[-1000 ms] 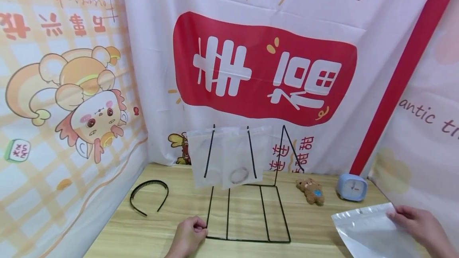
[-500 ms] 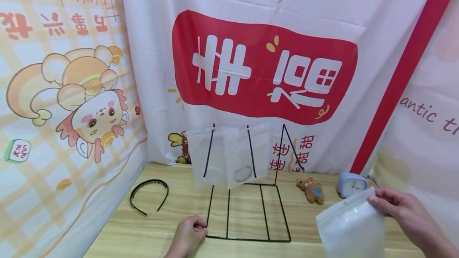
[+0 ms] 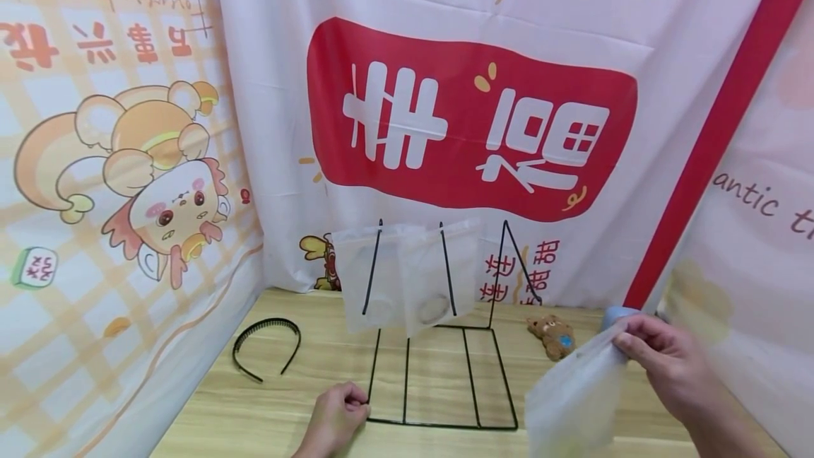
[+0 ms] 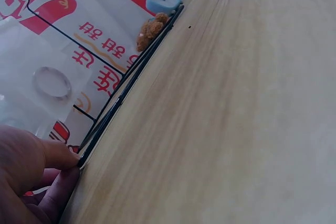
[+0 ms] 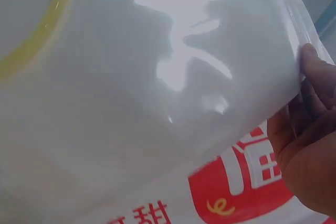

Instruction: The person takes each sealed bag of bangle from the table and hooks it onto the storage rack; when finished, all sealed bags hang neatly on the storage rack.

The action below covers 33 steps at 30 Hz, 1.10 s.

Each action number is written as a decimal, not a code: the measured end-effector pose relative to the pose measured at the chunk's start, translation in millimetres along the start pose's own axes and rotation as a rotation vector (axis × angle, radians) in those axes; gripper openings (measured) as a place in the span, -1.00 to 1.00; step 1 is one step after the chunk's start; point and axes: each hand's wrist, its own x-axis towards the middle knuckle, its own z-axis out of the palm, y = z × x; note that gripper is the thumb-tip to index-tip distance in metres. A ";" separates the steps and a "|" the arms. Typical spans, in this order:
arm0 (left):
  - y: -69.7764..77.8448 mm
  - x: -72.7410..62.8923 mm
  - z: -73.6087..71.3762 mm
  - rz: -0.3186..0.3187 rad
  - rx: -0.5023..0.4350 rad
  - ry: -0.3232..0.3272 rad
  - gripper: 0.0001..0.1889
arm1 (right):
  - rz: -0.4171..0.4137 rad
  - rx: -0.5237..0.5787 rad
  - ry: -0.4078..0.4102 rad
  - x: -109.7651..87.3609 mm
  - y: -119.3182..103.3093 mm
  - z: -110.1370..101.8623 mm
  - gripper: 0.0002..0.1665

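Note:
My left hand pinches the front left corner of a black wire display rack standing on the table. In my right hand, between thumb and fingers, a frosted plastic zip bag hangs by its upper corner. A yellow ring shows through this bag in the right wrist view. Two similar frosted bags hang side by side on the rack's prongs, a left bag and a right bag. Inside the right one is a pale ring, seen in the left wrist view. The rack's rightmost arm bears no bag.
A black toothed headband lies on the wooden table at left. Behind the held bag, to the right of the rack, are a brown toy bear and a blue clock. Printed cloth encloses the back and sides.
My right hand has carried the frosted bag leftward and up toward the rack, turning it and now covering most of the clock in the head view. The left hand stays at the rack corner.

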 end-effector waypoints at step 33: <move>-4.5 3.1 1.5 0.009 0.009 -0.003 -0.88 | 0.423 -0.095 0.393 36.5 19.4 33.0 -0.89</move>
